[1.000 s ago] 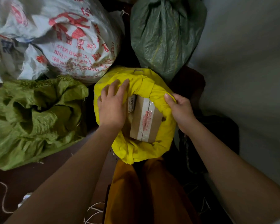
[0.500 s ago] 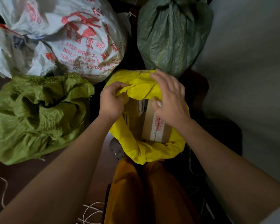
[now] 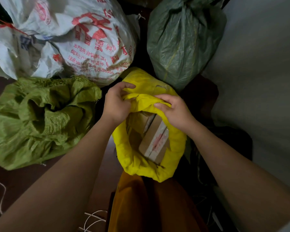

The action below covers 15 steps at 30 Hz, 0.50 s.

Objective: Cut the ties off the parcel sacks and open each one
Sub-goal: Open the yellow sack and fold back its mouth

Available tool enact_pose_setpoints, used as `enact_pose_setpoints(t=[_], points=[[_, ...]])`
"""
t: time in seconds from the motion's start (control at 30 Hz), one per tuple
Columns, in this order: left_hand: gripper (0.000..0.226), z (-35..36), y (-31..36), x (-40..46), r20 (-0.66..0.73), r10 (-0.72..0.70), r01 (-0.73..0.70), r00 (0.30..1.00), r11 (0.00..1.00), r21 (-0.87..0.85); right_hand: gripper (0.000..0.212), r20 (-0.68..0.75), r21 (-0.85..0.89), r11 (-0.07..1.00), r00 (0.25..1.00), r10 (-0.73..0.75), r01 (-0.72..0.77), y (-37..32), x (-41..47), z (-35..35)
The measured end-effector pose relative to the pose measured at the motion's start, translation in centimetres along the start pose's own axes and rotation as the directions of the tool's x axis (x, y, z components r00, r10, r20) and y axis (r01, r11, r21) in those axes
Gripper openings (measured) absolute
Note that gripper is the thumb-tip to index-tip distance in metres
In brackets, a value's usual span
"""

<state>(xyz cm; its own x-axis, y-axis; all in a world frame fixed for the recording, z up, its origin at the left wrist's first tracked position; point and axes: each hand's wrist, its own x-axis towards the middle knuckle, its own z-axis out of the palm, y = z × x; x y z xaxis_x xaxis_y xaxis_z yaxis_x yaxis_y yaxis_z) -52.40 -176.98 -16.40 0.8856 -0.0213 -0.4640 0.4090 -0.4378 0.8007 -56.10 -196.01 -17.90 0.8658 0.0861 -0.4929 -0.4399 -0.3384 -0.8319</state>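
Note:
A yellow woven sack (image 3: 172,158) stands open in front of me, its rim rolled down. Inside lies a brown cardboard parcel (image 3: 155,139) with white tape. My left hand (image 3: 116,102) grips the far left part of the rolled rim. My right hand (image 3: 173,111) grips the far right part of the same rim, fingers curled over the fabric. A dark green sack (image 3: 182,41) stands behind, its neck still bunched and tied at the top. A light green sack (image 3: 38,119) lies open and slumped at the left.
Two white sacks with red print (image 3: 90,39) fill the back left. A grey wall (image 3: 261,81) runs along the right. Loose white string (image 3: 94,218) lies on the dark floor near my orange-clad legs (image 3: 149,206).
Both hands moved to the far edge of the yellow rim and now clutch it close together. Before, the right hand was at the right side, then over the opening.

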Motion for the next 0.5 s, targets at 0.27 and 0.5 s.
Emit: enact_pose_setpoints(t=[0.27, 0.5], points=[[0.024, 0.8, -0.7, -1.7, -0.086, 0.485, -0.231, 0.87, 0.555, 0.799, 0.031, -0.146, 0.214, 0.957, 0.963, 0.227, -0.194, 1.1, 1.2, 0.1], [0.063, 1.8, -2.8, -2.0, 0.026, 0.251, -0.142, 0.968, 0.456, 0.879, 0.03, -0.133, 0.234, 0.943, 0.953, 0.273, -0.237, 1.2, 1.7, -0.9]])
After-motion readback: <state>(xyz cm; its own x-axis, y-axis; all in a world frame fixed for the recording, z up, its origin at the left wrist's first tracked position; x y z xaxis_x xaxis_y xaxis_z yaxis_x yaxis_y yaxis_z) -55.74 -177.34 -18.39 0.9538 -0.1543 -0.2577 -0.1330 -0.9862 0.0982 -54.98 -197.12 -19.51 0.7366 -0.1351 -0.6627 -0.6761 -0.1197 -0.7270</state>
